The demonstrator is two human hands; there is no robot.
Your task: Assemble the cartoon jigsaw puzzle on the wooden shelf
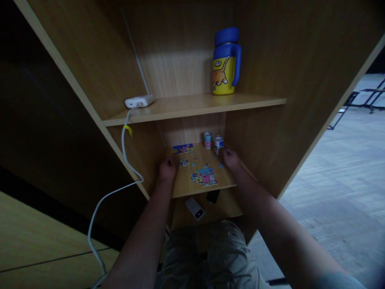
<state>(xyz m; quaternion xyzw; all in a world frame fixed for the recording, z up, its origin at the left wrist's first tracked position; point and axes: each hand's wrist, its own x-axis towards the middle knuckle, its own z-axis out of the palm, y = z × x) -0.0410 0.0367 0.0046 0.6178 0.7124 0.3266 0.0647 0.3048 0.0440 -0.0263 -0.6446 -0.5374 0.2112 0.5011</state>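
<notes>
My left hand (167,168) is curled closed at the left side of the middle shelf (180,190), beside a cluster of loose jigsaw pieces (183,163). Anything inside its fingers is hidden. On the right, my right hand (231,158) has its fingers drawn together just by a small printed can (219,145); what they pinch, if anything, is too small to tell. A partly assembled jigsaw puzzle (206,177) with a pink cartoon figure lies near the shelf's front edge. Several more pieces are scattered between the hands. Behind them lies a cartoon picture card (183,149).
A second small can (207,139) stands at the back. The upper shelf (186,107) holds a blue and yellow jug (224,64) and a white power adapter (140,101), its cable (123,148) hanging down left. Below lie a white device (195,208) and a dark object (213,196).
</notes>
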